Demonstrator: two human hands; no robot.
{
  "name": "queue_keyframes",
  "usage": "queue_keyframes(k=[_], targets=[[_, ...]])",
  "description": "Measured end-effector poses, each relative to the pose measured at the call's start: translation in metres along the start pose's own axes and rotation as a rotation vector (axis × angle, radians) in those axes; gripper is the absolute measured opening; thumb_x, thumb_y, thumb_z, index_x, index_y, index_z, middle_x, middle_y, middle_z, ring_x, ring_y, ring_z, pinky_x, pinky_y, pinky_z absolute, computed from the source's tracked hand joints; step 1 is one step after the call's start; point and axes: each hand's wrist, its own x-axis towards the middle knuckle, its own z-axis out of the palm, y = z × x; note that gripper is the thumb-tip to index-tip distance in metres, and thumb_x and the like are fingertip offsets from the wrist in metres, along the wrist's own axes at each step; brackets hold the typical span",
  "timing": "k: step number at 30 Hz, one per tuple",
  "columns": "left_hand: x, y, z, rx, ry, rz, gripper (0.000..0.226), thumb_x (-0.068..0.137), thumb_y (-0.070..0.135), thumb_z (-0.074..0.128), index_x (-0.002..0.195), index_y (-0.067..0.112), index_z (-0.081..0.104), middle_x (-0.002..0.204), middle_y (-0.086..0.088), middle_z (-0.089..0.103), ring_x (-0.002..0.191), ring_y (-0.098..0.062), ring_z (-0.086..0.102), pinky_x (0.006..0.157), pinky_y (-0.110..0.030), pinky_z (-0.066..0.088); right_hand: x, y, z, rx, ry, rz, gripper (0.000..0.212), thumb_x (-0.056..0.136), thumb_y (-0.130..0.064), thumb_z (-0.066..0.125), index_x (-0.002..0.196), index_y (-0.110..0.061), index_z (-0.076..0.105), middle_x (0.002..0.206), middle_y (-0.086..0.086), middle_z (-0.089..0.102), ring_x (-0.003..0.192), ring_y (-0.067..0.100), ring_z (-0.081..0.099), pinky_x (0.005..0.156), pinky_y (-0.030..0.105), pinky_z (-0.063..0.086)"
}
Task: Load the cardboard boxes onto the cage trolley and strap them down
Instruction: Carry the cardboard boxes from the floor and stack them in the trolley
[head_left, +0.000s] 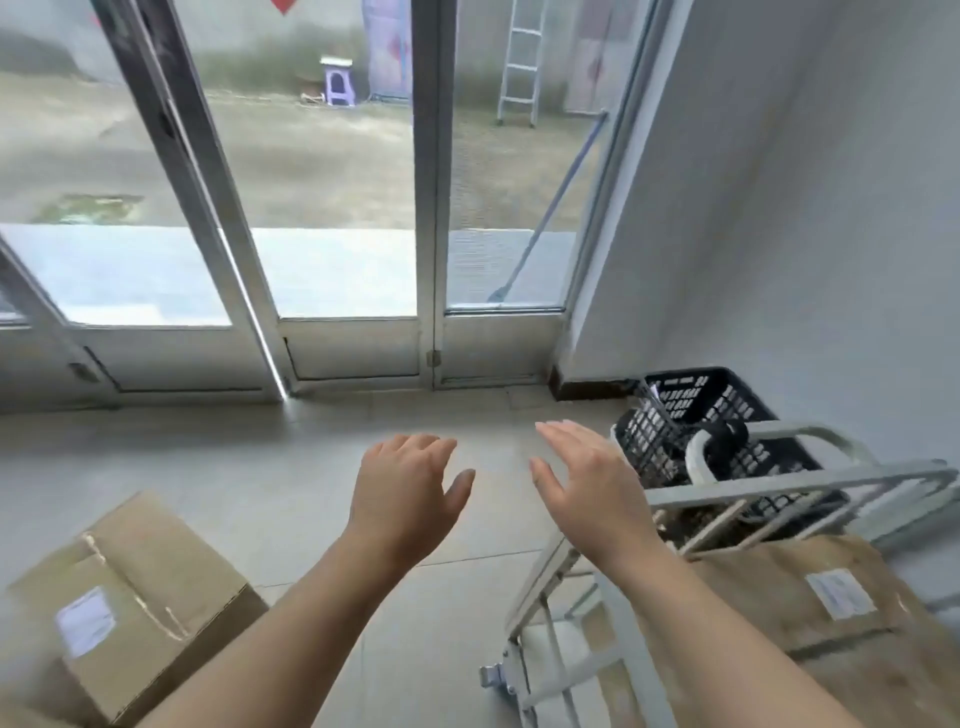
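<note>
Head view shows the left hand (410, 483) and right hand (587, 478) spread open and empty over the floor (234, 467), 1 loaded box (769, 587) on the trolley (779, 491) at right, while the floor box (156, 571) at left likely needs a 2-handed grip and lift next.

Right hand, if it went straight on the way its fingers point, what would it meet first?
Probably nothing near: the right hand points over bare floor toward the glass door; depth unclear.

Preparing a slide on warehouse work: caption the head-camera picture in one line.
Left hand and right hand hover open between a floor box and a loaded box on the trolley.
</note>
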Motion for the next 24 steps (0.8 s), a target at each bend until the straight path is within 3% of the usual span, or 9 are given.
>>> queue_keyframes(k=[6,12,14,18,24], targets=[[-0.029,-0.128,-0.035,0.061,0.021,-0.209,0.035,0.085,0.040,0.062,0.108,0.015,0.070,0.101,-0.002,0.071,0.092,-0.028,0.064,0.081,-0.037,0.046,0.056,-0.114,0.069,0.067,-0.108,-0.158,0.039,0.093,-0.028,0.056,0.130,-0.015,0.058,0.133,0.000,0.059,0.130,0.016,0.046,0.106,0.023,0.028],[-0.063,-0.243,-0.052,0.107,-0.051,-0.435,0.037,0.090,0.045,0.051,0.109,0.017,0.065,0.107,0.002,0.066,0.103,-0.026,0.056,0.089,-0.035,0.040,0.089,-0.213,0.148,0.160,-0.259,-0.245,0.037,0.093,-0.029,0.055,0.129,-0.019,0.059,0.130,-0.006,0.059,0.124,0.013,0.048,0.099,0.024,0.034],[-0.074,-0.272,-0.051,0.110,-0.053,-0.495,0.036,0.089,0.043,0.054,0.108,0.015,0.066,0.106,0.000,0.066,0.104,-0.028,0.056,0.090,-0.037,0.039,0.097,-0.234,0.175,0.176,-0.312,-0.266,0.037,0.094,-0.030,0.055,0.129,-0.021,0.058,0.131,-0.007,0.058,0.122,0.011,0.049,0.098,0.021,0.033],[-0.092,-0.324,-0.037,0.149,-0.164,-0.660,0.040,0.093,0.050,0.040,0.120,0.026,0.057,0.120,0.010,0.058,0.115,-0.018,0.047,0.094,-0.031,0.030,0.111,-0.263,0.232,0.165,-0.463,-0.303,0.038,0.095,-0.033,0.052,0.132,-0.024,0.056,0.135,-0.010,0.054,0.122,0.009,0.048,0.099,0.020,0.031],[-0.100,-0.390,0.003,0.149,-0.230,-0.868,0.040,0.094,0.052,0.036,0.125,0.032,0.053,0.121,0.013,0.058,0.112,-0.016,0.050,0.090,-0.029,0.034,0.152,-0.286,0.324,0.104,-0.654,-0.390,0.041,0.095,-0.034,0.051,0.134,-0.025,0.054,0.137,-0.009,0.053,0.118,0.012,0.051,0.101,0.021,0.032]])
